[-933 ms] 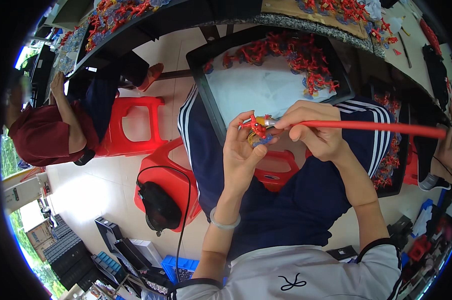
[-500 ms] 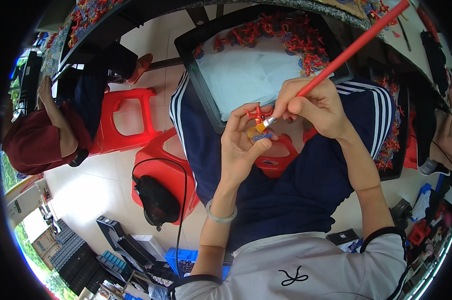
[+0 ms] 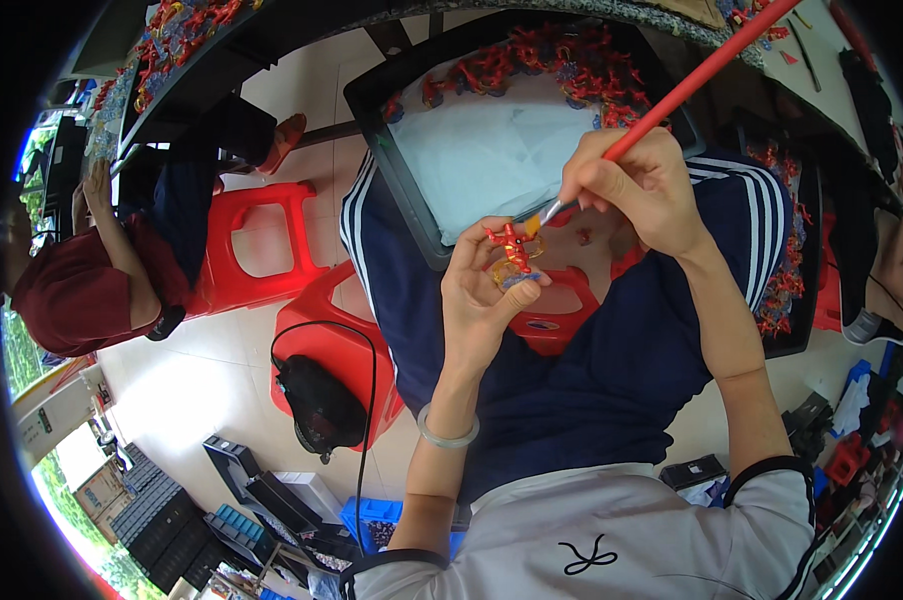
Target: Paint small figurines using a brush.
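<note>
Between the thumb and fingers of my left hand is a small red figurine with a blue and yellowish base. My right hand is closed around a paintbrush with a long red handle and a silver ferrule. Its yellowish bristles point down at the figurine's right side, very close to it; whether they touch I cannot tell. Just beyond my hands a black tray rests over my lap, lined with a white sheet. Many red and blue figurines lie along its far and right sides.
Another tray of red figurines sits to the right of my leg. Red stools stand at left, one bearing a black bag with a cable. A person in a dark red shirt sits at far left. A worktable edge runs across the back.
The brush has drawn back up and right from the figurine's base toward its upper right side. The figurine is turned slightly in my left hand, which stays almost in place.
</note>
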Demonstrator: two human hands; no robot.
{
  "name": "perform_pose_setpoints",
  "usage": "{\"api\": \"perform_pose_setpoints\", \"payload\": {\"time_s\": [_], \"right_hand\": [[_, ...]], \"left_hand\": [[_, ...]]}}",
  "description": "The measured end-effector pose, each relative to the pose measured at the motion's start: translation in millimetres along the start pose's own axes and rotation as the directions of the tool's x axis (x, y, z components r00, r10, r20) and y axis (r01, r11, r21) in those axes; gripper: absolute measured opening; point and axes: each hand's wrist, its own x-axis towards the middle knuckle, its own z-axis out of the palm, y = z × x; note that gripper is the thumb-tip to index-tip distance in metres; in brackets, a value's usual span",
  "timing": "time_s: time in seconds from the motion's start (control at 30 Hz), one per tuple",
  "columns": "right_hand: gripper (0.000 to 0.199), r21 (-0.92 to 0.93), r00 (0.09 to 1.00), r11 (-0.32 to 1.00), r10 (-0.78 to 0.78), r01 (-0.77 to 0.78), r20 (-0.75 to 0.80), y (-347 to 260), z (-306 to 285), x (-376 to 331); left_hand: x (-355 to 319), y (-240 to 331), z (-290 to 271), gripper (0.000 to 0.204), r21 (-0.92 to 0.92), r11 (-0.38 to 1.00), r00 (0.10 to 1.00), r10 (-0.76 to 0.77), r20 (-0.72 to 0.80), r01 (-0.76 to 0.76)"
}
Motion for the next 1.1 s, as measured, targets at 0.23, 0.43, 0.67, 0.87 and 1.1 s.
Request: {"api": "perform_pose_setpoints", "payload": {"time_s": [0.23, 0.43, 0.67, 0.87, 1.1], "right_hand": [[0.015, -0.049, 0.993, 0.998, -0.034, 0.039, 0.111, 0.0, -6.4, 0.0], [0.027, 0.086, 0.972, 0.991, -0.116, 0.1, 0.203, 1.2, 1.0, -7.2], [0.016, 0.086, 0.945, 0.973, -0.228, 0.214, 0.235, -5.8, 6.3, -8.4], [0.034, 0.155, 0.961, 0.963, -0.241, 0.219, 0.14, 2.5, 15.2, -10.5], [0.024, 0.168, 0.913, 0.958, -0.274, 0.232, 0.302, 2.9, 4.1, -4.1]], "left_hand": [[2.9, 1.3, 5.9, 0.066, -0.006, 0.999, 0.998, 0.043, -0.037, -0.043], [2.1, 0.5, 12.8, 0.069, 0.245, 0.962, 0.981, 0.153, -0.123, -0.119], [-3.0, 3.9, 17.0, 0.06, 0.686, 0.72, 0.943, 0.291, -0.164, -0.102], [-2.5, 1.8, 21.7, 0.049, 0.806, 0.565, 0.893, 0.437, -0.109, -0.178], [-6.6, -3.9, 20.5, 0.049, 0.766, 0.624, 0.942, 0.328, -0.073, -0.158]]}}
